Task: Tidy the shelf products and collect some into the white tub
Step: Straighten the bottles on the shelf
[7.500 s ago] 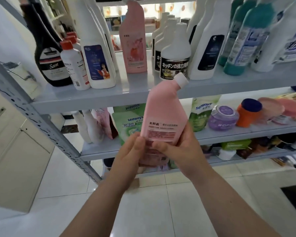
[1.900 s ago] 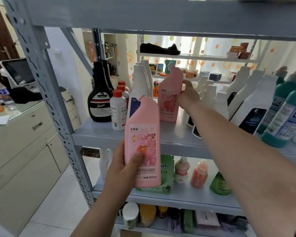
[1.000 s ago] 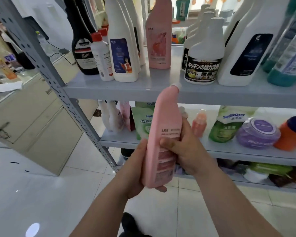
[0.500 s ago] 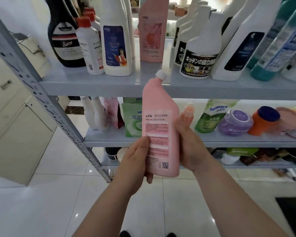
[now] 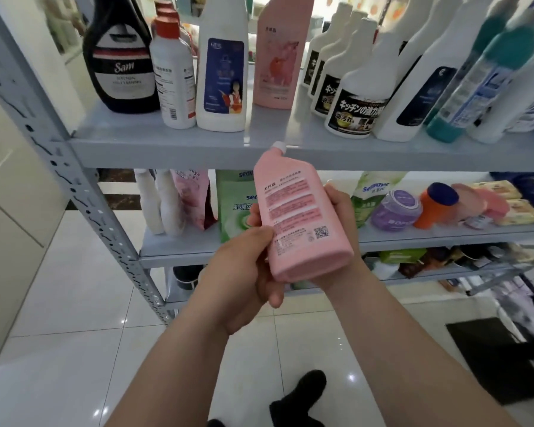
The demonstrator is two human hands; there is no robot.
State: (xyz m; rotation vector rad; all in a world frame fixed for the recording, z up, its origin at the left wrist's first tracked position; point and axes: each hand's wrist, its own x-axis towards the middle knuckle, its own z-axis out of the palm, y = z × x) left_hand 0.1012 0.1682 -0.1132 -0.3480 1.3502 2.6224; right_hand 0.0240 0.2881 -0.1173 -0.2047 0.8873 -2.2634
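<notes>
Mid-step: checking pink bottle (image 5: 299, 217) at centre frame, back label and QR code facing camera, white cap tilted up-left toward front edge of top shelf (image 5: 167, 146). Held clear of every shelf, in front of middle tier.

Gripped low by left hand (image 5: 244, 272), with thumb pressed on label face and fingers curled under base. Backed on right edge by right hand (image 5: 339, 211), with fingers wrapped round far side and only partly visible, palm hidden behind bottle. Clamped from both sides, no free hand.

Reads as a sort decision: back on shelf or into white tub. No white tub in frame, so cannot tell where drop-off sits.

Noting matching second pink bottle (image 5: 278, 57) upper centre on top shelf, between white bottle with blue label (image 5: 224, 72) and row of kitchen cleaner bottles (image 5: 356, 97), with bare shelf just in front of it.

If re-shelving: stand upright, turn front label outward, set down in that bare spot. Probably doable one-handed. If collecting: locate tub first, likely by looking down or aside.

Risk: tall narrow neighbours, easy to knock over on the way in.
</notes>
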